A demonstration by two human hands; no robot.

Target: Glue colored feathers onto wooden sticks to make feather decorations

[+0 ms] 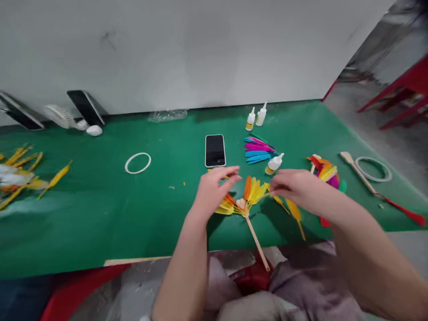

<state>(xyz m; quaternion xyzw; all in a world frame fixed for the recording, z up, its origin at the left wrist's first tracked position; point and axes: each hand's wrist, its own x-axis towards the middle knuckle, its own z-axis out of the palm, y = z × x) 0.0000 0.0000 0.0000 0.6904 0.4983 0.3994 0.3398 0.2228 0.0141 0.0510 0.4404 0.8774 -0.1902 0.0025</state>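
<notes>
In front of me lies a feather fan (242,203) with yellow and orange feathers spread on both sides of a pale wooden handle (257,243), which reaches past the table's front edge. My left hand (214,187) hovers over the fan's left feathers, thumb and forefinger apart, holding nothing. At the fan's right side, my right hand (292,185) is closed in a pinch on a thin yellow feather (266,195); its tips are partly hidden. Loose yellow feathers (294,211) lie below that hand. Just behind it a white glue bottle (274,164) leans.
A phone (215,150) lies on the green table (174,214). Beyond are blue and pink feathers (259,149) and two glue bottles (250,119). On the right are a multicoloured feather piece (324,169), a tasselled handle (359,174) and a ring (373,169). Another ring (138,163) lies left.
</notes>
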